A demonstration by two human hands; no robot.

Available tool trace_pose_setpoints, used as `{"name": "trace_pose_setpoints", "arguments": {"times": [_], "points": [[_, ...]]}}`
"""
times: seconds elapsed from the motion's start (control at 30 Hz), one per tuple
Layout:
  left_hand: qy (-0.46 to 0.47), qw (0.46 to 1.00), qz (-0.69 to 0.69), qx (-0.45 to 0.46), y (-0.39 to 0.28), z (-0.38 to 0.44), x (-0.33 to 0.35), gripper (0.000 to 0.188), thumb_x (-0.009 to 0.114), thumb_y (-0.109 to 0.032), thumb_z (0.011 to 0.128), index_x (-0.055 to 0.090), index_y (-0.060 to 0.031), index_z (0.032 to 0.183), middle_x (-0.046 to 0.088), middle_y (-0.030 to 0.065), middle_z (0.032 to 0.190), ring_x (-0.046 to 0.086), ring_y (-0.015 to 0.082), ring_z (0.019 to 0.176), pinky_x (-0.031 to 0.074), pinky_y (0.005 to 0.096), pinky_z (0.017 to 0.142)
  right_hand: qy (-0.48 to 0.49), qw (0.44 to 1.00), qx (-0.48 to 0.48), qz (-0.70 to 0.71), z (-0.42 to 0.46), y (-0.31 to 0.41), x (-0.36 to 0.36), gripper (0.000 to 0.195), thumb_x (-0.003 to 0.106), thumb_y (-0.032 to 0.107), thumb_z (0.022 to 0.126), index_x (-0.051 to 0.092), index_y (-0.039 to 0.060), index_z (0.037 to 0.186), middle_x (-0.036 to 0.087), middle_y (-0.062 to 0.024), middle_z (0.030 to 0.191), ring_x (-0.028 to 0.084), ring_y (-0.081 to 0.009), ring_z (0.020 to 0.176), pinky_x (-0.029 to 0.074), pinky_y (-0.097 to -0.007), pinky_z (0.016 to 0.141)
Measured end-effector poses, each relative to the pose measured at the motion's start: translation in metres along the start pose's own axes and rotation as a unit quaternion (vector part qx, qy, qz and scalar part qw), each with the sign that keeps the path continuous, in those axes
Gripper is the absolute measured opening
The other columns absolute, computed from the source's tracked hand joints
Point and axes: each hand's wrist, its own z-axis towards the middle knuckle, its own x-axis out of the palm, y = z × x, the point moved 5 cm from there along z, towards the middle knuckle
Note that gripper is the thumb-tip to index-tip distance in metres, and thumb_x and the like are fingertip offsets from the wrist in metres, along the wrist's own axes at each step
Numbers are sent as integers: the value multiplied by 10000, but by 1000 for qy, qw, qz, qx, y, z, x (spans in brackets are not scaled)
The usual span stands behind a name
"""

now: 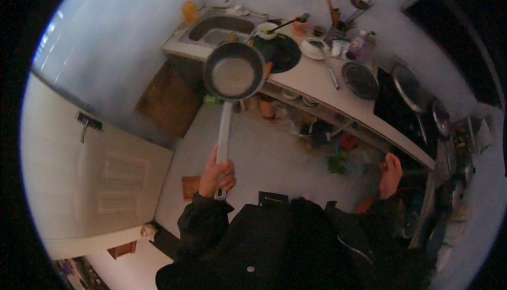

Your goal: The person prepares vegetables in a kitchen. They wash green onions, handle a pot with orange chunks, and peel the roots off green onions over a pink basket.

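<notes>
My left hand [218, 177] grips the long pale handle of a small frying pan [233, 72], held out above the floor, its far side overlapping the counter's front edge. The pan's wall is dark grey, its base is lighter, and I see no food in it. To the right, my right hand [391, 175] hangs near the counter's front edge with nothing in it, its fingers loosely bent. Dark sleeves cover both forearms.
Beyond the pan lies a metal sink [222, 25]. The counter [305, 82] bears a white bowl [267, 30], a dark round board or mat [283, 54], a white plate [314, 48] and a dark round pan [359, 80]. A larger pan [410, 84] sits further right. A door [115, 163] stands left.
</notes>
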Motion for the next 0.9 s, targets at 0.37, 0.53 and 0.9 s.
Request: {"name": "trace_pose_setpoints", "arguments": {"times": [0.37, 0.53, 0.9], "points": [[-160, 974, -83, 134, -86, -42, -123, 530, 478, -129, 912, 261, -155, 1395, 402, 29, 689, 366, 77, 400, 347, 215, 341, 267, 962, 25, 42, 15, -31, 312, 271, 533, 301, 948, 578, 47, 866, 481, -1, 675, 469, -123, 598, 415, -289, 574], [-138, 972, -152, 110, -136, 10, -126, 545, 514, -120, 908, 271, -168, 1392, 407, 29, 700, 377, 77, 414, 358, 207, 351, 306, 951, 23, 50, 35, -40, 424, 365, 487, 353, 963, 514, 72, 731, 459, -8, 627, 434, -125, 549, 397, -293, 541], [-101, 985, -117, 75, -248, 111, -169, 635, 520, -111, 903, 202, -199, 1446, 404, 40, 708, 349, 80, 397, 344, 209, 347, 401, 910, 101, 2, 20, -46, 661, 323, 484, 317, 971, 522, 90, 745, 503, -13, 655, 487, -109, 593, 409, -265, 557]]}}
